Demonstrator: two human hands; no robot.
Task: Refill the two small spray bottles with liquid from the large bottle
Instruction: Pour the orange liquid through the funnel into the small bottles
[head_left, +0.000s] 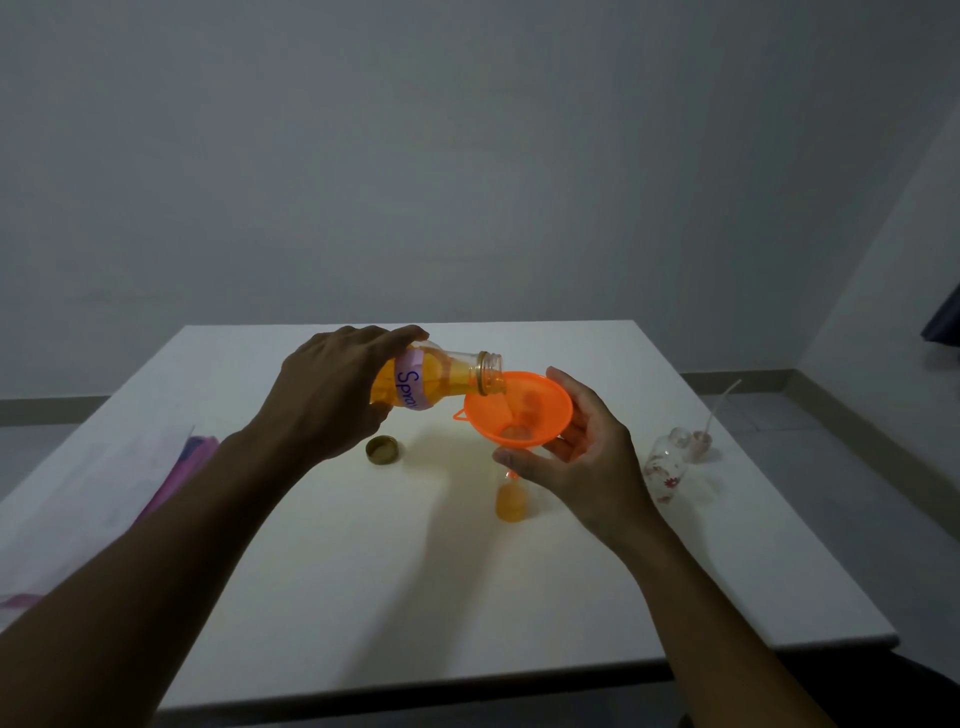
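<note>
Cap (383, 449) beside funnel (519, 410) — second bottle (665, 470) apart.

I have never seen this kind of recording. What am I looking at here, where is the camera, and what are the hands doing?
There is no machine here. One camera sits on a person's head and looks down at their two bare hands over a white table. The left hand tilts the large bottle of orange liquid, mouth over an orange funnel. The right hand steadies the funnel, whose spout enters a small bottle already holding orange liquid. On the table also lie the gold cap, a second small bottle, empty and lying down, and its spray top.
</note>
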